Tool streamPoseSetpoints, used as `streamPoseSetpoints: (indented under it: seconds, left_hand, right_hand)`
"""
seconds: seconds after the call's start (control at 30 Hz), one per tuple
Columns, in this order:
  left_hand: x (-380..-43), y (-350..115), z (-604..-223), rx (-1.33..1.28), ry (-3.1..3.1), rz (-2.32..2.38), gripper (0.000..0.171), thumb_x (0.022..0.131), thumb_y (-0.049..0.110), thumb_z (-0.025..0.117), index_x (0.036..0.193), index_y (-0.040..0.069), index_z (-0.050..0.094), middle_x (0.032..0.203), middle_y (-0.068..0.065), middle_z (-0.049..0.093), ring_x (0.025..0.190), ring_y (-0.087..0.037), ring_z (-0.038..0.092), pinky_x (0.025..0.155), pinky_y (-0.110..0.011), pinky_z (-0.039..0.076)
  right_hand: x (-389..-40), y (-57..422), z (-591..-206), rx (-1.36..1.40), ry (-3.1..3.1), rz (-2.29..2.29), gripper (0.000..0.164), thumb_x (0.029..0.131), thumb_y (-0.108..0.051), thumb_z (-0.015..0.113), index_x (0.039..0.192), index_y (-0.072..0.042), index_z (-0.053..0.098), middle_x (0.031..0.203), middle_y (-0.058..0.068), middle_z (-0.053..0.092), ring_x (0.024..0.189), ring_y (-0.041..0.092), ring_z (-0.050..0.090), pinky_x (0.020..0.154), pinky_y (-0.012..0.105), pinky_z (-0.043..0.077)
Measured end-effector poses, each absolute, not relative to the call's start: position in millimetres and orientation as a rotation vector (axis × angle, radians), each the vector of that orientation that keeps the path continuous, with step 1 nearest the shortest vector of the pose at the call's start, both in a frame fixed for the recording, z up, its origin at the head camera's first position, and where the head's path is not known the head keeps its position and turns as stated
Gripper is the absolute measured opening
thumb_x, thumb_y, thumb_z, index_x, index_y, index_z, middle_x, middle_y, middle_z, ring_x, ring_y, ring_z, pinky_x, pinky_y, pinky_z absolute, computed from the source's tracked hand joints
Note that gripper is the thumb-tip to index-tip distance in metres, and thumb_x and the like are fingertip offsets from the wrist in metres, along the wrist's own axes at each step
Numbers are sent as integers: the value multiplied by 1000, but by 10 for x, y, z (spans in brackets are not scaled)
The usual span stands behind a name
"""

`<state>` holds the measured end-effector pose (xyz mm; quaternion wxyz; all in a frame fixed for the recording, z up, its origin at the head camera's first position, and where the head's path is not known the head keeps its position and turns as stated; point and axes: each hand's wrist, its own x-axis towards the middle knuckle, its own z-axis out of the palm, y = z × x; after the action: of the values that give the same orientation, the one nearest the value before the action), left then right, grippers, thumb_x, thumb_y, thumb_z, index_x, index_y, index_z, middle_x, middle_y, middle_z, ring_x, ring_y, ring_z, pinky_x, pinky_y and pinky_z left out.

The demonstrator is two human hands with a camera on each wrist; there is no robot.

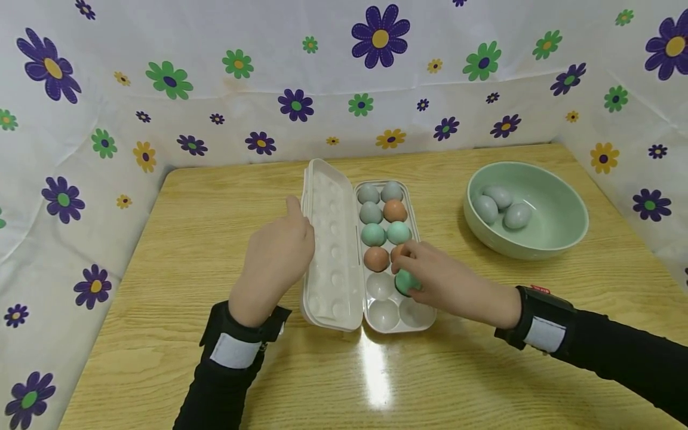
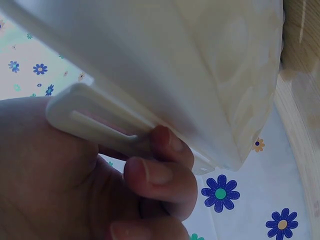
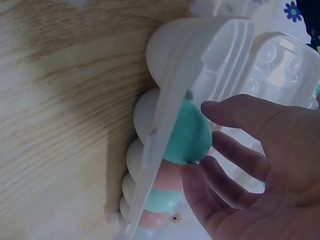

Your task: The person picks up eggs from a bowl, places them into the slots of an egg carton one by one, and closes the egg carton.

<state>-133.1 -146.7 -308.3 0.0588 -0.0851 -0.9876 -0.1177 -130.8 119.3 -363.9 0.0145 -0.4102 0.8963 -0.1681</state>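
Note:
A white egg carton (image 1: 384, 315) lies open in the middle of the table, its lid (image 1: 334, 239) raised on the left. Along the lid's outer edge, my left hand (image 1: 279, 257) grips the slotted flap (image 2: 102, 117) with curled fingers. My right hand (image 1: 443, 278) has thumb and fingertips round a green egg (image 3: 187, 135), which sits low in a right-hand cup. Beyond it, an orange egg (image 1: 398, 253) is partly hidden by the fingers. Another orange egg (image 1: 376, 258), two pale green eggs, one more orange egg (image 1: 395, 211) and several grey eggs fill the farther cups.
A pale green bowl (image 1: 559, 236) with three grey eggs (image 1: 518, 215) stands at the back right of the wooden table (image 1: 226, 191). Flower-printed cloth (image 1: 322, 65) hangs behind and at both sides. Nearest me, the carton's front cups (image 1: 384, 313) show their white bottoms.

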Motion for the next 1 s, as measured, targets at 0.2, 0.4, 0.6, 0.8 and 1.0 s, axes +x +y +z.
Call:
streamPoseSetpoints:
  seconds: [0.2, 0.4, 0.6, 0.8, 1.0]
  left_hand:
    - [-1330, -1470, -3085, -263, -2980, -352, 43, 97, 19, 26, 125, -14, 31, 50, -3, 41, 37, -16, 40, 33, -28, 28]
    - [-1327, -1474, -3085, -266, -2974, -364, 45, 97, 18, 28, 127, -14, 30, 50, -3, 40, 36, -16, 39, 33, -27, 27]
    - [-1330, -1474, -3087, -279, -2964, -365, 45, 97, 18, 27, 127, -15, 30, 49, -2, 40, 36, -16, 38, 34, -27, 26]
    - [-1334, -1474, -3091, -285, -2955, -351, 45, 97, 18, 27, 128, -15, 30, 49, -2, 39, 36, -15, 38, 34, -27, 26]
    - [-1334, -1468, -3104, -288, -2956, -343, 46, 97, 18, 28, 129, -15, 29, 49, -2, 40, 36, -15, 37, 34, -27, 25]
  right_hand:
    - [-1352, 1227, -3535, -1301, 2815, -555, 32, 74, -12, 74, 100, -17, 57, 96, -1, 49, 87, 14, 45, 72, 30, 44]
    - [-1435, 1356, -3322, -1210, 2874, -473, 30, 79, -15, 71, 105, -17, 57, 98, 1, 50, 83, 13, 46, 67, 29, 45]
    - [-1641, 1598, -3128, -1024, 3006, -366, 32, 81, -17, 68, 110, -12, 57, 104, 7, 52, 85, 20, 51, 69, 36, 47]
    - [-1853, 2002, -3079, -805, 3082, -349, 30, 81, -16, 65, 110, -9, 56, 108, 13, 51, 89, 24, 50, 70, 41, 45]
    - [-2080, 2470, -3175, -669, 3099, -288, 33, 82, -16, 65, 110, -4, 54, 109, 19, 49, 86, 29, 50, 69, 45, 45]
